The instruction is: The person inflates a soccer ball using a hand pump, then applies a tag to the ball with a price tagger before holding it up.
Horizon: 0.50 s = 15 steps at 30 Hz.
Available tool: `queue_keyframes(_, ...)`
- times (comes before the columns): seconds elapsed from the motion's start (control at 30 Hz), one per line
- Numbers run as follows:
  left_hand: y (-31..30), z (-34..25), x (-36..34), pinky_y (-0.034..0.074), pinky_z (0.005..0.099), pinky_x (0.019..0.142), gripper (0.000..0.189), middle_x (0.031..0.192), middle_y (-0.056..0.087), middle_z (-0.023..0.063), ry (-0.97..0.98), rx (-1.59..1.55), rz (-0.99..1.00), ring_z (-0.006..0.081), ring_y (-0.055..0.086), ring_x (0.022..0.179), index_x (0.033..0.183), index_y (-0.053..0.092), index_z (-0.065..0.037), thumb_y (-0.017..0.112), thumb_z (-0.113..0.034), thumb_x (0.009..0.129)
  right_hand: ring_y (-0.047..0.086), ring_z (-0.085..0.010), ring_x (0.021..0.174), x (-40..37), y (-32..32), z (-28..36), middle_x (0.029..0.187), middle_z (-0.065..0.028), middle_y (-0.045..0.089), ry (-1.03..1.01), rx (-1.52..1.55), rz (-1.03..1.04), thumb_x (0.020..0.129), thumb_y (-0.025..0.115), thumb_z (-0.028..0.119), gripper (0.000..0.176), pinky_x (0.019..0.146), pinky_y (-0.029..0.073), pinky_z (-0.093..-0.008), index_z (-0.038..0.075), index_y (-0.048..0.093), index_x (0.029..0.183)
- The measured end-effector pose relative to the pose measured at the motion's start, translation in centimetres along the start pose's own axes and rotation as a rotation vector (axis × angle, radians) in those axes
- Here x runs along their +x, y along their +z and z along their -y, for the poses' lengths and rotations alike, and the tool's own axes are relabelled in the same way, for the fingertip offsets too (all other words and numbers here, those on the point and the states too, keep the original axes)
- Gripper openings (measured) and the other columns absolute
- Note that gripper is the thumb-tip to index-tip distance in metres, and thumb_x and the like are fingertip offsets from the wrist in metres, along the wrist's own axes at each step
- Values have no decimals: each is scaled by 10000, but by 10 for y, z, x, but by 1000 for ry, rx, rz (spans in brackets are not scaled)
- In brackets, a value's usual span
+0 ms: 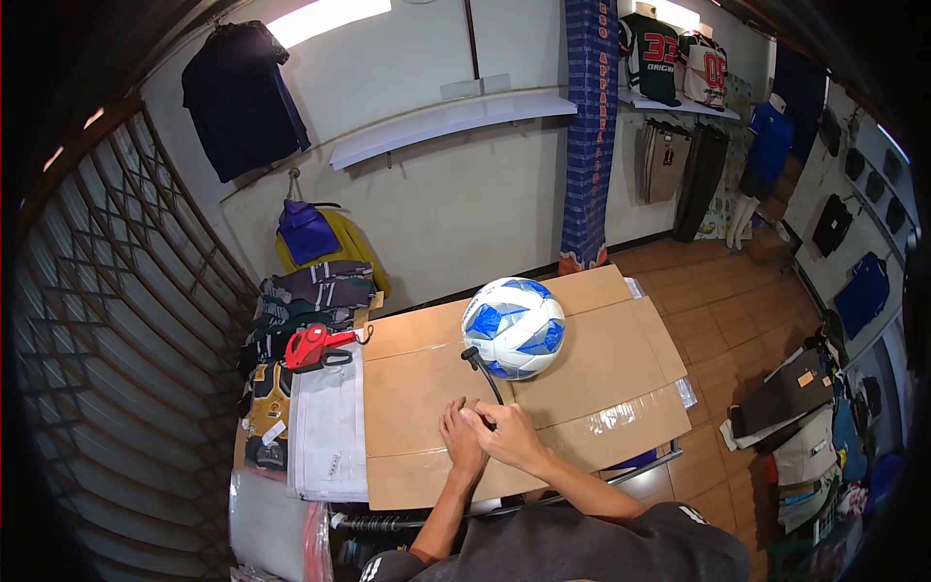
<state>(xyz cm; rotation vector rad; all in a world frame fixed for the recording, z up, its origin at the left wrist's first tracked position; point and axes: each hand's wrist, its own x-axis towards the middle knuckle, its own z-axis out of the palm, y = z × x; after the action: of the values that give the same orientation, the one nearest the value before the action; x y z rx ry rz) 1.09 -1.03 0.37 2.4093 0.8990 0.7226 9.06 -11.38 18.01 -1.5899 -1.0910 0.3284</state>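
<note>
A white, blue and grey soccer ball [514, 328] rests on a sheet of brown cardboard [601, 359] laid over the table. In front of it, a black pump hose [492, 382] curves up from my hands, its thicker head [471, 357] close to the ball's lower left side. My right hand [512, 438] is closed around the lower part of the hose. Pressed against it is my left hand [464, 436], with fingers curled together; whatever they grip is hidden. To the left lies a red price-label gun [318, 347].
Folded clothes [315, 291] are piled at the table's left end, beside a white plastic-wrapped package [328, 427]. A folding metal gate [126, 320] stands on the left. More garments [805, 446] are stacked at the right, past the tiled floor [718, 330].
</note>
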Motion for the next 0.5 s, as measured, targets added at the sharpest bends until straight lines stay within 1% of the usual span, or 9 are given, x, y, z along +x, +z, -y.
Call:
queue_keyframes(0.07,-5,-2,2,199,611,1248,567,1562,467,189,-17,-51,21,410,337,1523,1477,562,-117,650,-351,969,449,-191,539,4,-12,26,660,-201,543,-22,36,20,1042,671,228,312,534,425,-389,-50,670,903)
queue_keyframes(0.13,2,6,5,202,612,1247,565,1564,466,192,-108,-228,77,410,337,1523,1475,563,-113,649,-359,974,467,-162,554,4,-32,56,662,-188,549,-35,114,46,1044,670,226,311,540,435,-376,-53,671,907)
queue_keyframes(0.2,2,9,7,204,612,1245,562,1564,465,193,-110,-259,85,411,337,1522,1471,567,-109,647,-370,980,475,-152,563,3,-54,86,658,-175,558,-96,152,50,1049,663,218,303,549,448,-365,-53,672,913)
queue_keyframes(0.23,2,10,6,205,613,1244,560,1564,464,193,-64,-204,64,412,337,1521,1469,569,-108,645,-376,983,479,-147,568,3,-59,91,656,-169,562,-126,172,54,1052,659,214,300,553,454,-359,-53,673,915)
queue_keyframes(0.27,2,11,6,206,613,1242,559,1564,464,193,-18,-149,44,413,337,1520,1466,572,-107,644,-383,986,488,-152,567,6,-57,88,660,-173,572,-110,171,60,1055,653,206,295,557,459,-357,-53,672,916)
queue_keyframes(0.33,6,9,8,207,615,1240,552,1566,458,193,-108,-302,66,411,335,1519,1456,577,-95,636,-387,991,508,-162,564,11,-47,73,669,-180,591,-78,166,72,1062,640,192,287,563,467,-354,-54,672,918)
queue_keyframes(0.4,6,8,5,208,616,1238,547,1567,452,193,-112,-269,76,410,332,1519,1448,580,-83,626,-388,996,507,-172,563,14,-32,52,676,-190,600,-48,143,76,1067,629,185,286,565,471,-356,-52,672,913)
queue_keyframes(0.47,-3,2,2,209,618,1236,544,1568,446,194,-26,-50,68,409,330,1517,1443,580,-69,614,-387,1003,505,-180,562,16,-17,32,682,-199,606,-26,133,66,1072,621,179,289,566,473,-359,-52,670,906)
queue_keyframes(0.5,-3,2,3,209,618,1235,547,1568,444,194,-26,-15,80,408,329,1517,1444,578,-66,615,-385,1001,503,-184,562,16,-11,24,684,-203,609,-17,134,53,1074,618,177,291,566,474,-361,-51,669,901)
